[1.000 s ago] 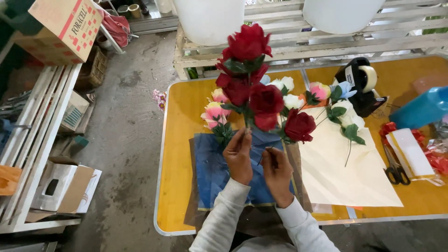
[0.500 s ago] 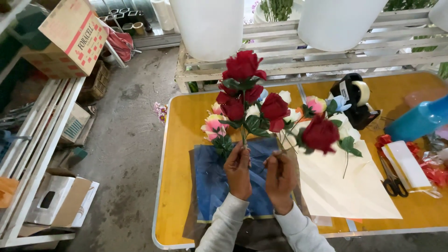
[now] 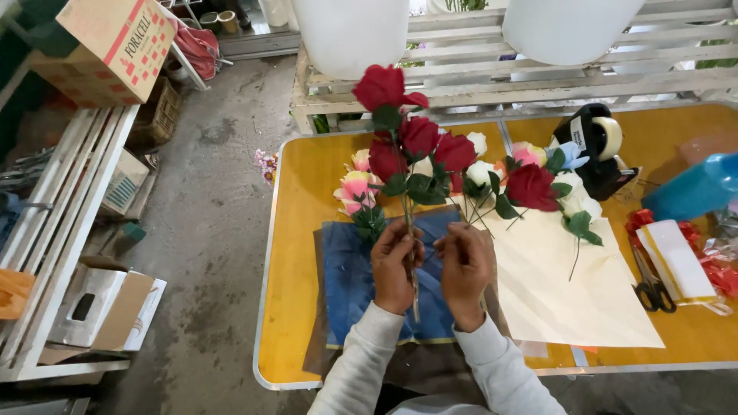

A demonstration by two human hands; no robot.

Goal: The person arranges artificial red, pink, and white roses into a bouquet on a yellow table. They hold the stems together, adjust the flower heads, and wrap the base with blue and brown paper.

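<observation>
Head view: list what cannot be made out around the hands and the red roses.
- Stems where the left hand and right hand grip the red roses: covered by the fingers, so the stem count is unclear.
- Blue sheet: its middle is hidden under both hands.
- Pale flowers on the table: partly screened by the rose heads and leaves.
- White tubs: cut off by the top edge.
- Blue object: cut off by the right edge.

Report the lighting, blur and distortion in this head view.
Head view: soft even daylight, no harsh glare; faint shadows under the hands, left hand and right hand, on the blue sheet; red roses sharp; wide-angle lens bows the yellow table edges.
</observation>
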